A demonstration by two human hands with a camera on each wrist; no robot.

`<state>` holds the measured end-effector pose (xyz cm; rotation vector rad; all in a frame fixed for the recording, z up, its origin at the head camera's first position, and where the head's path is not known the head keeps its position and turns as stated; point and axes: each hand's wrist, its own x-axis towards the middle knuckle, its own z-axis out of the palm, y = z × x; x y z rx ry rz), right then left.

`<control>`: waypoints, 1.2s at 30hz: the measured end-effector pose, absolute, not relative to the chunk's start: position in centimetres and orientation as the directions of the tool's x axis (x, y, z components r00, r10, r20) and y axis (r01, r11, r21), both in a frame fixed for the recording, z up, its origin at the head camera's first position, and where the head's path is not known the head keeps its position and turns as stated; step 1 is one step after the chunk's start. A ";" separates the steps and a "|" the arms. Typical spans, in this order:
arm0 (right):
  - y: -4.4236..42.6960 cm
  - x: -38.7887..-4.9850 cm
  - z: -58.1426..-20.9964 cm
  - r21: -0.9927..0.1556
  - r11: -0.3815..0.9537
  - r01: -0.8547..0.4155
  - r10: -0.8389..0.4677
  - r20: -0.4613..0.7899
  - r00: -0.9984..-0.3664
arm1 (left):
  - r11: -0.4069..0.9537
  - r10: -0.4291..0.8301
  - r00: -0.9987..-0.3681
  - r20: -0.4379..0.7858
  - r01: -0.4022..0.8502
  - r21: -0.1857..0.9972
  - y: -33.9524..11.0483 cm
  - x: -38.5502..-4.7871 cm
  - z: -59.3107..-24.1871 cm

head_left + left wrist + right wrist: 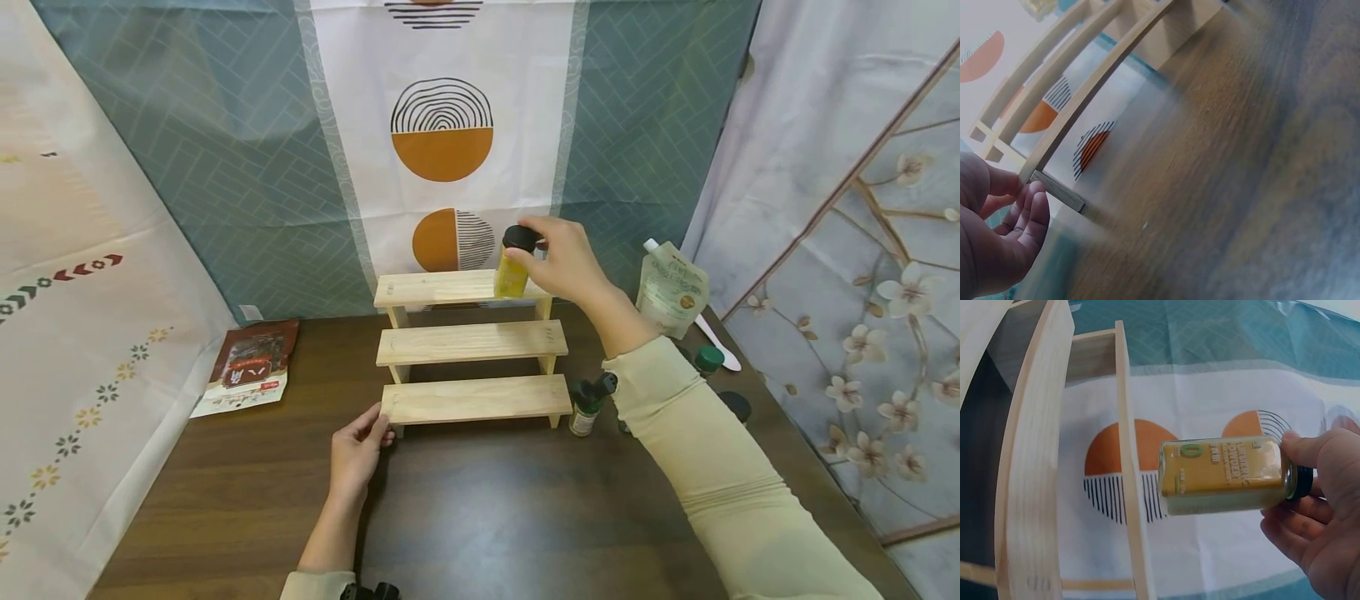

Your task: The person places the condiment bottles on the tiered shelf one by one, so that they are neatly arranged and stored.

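A jar of yellow powder with a black lid [511, 271] [1225, 475] is held by the lid in my right hand [564, 260] [1329, 506], at the right part of the top step of a three-step wooden rack [476, 399]. In the right wrist view the jar's base is close to the edge of the top board [1127, 456]; whether they touch I cannot tell. My left hand [357, 454] [1004, 225] pinches the left end of the lowest board [1085, 94].
Right of the rack stands a small dark-capped bottle [582, 419]. Farther right are a spouted pouch [672, 289], a green-capped bottle [708, 359], a white spoon [718, 343] and a dark round lid [735, 406]. A red and white packet [251, 367] lies at the left.
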<state>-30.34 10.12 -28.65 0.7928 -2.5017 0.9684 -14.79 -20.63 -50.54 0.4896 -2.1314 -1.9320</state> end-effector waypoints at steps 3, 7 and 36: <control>8.9 -30.8 -28.7 -0.510 0.611 -0.605 -0.380 0.482 -0.790 | 0.075 -0.389 -0.919 -0.063 -0.100 0.992 -20.6 -14.9 -50.5; 7.5 -31.2 -28.9 -0.518 0.604 -0.605 -0.392 0.468 -0.792 | 0.073 -0.389 -0.919 -0.063 -0.099 0.992 -20.6 -14.9 -50.5; -0.9 -33.2 -29.9 -0.510 0.611 -0.605 -0.401 0.459 -0.793 | 0.087 -0.360 -0.932 -0.052 -0.089 0.992 -20.9 -14.9 -50.5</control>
